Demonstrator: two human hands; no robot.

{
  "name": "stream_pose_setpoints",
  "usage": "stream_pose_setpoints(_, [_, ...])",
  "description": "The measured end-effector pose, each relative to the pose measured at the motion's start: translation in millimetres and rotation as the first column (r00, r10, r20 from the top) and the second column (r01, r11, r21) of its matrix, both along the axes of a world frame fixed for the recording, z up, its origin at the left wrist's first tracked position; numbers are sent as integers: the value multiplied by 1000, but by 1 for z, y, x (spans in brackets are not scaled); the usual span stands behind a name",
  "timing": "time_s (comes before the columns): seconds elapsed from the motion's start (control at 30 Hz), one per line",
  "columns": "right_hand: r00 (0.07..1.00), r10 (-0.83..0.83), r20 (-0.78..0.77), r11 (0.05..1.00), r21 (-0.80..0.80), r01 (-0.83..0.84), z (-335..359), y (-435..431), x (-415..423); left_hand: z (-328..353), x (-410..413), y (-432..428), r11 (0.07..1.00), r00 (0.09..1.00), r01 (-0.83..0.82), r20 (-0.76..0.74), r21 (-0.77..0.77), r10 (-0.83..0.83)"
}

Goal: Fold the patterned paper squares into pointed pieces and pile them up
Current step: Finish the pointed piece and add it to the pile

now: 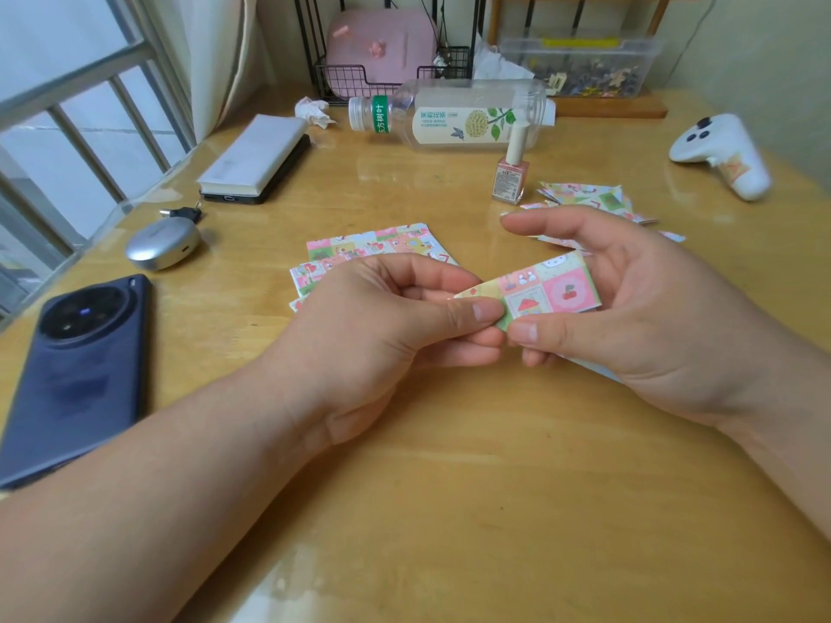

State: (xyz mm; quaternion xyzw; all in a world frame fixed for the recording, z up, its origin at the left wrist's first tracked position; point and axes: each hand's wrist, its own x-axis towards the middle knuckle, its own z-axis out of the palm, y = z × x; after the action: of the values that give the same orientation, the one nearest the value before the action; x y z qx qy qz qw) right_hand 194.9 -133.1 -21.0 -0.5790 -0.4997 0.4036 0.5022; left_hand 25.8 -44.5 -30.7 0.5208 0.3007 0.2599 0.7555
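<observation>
I hold a folded strip of patterned paper (pixel 551 290) above the wooden table (pixel 449 442), on my side of the pink nail polish bottle (pixel 510 173), which stands upright. My left hand (pixel 386 317) pinches the strip's left end between thumb and curled forefinger. My right hand (pixel 629 308) cradles the rest: the thumb presses the lower edge just beside my left thumb, the other fingers lie behind the paper, and the forefinger sticks out straight above it, touching nothing. The strip shows small printed squares, one with cherries on pink and one with a red slice on green.

The flat stack of unfolded paper squares (pixel 373 245) lies left of the nail polish bottle and nearer me, partly behind my left hand. The pile of folded pointed pieces (pixel 589 197) sits just right of the bottle, partly hidden by my right hand.

Behind the nail polish bottle a clear tea bottle (pixel 454 116) lies on its side, cap to the left. Its green neck band reads 方树叶, and its cream label reads 茉莉花茶 beside a drawing of pale flowers and leaves. The sticker on the nail polish is too small to read.

Far left of the nail polish bottle lie a dark blue phone (pixel 76 366), camera side up, and a silver earbud case (pixel 162 247). Far right rests a white controller (pixel 719 150).
</observation>
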Motion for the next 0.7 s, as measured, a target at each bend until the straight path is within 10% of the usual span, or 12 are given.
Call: stream_pose_setpoints(0.7, [996, 45, -77, 999, -20, -46, 3, -1, 8, -4, -2, -1, 975, 999, 11, -41, 221, -2])
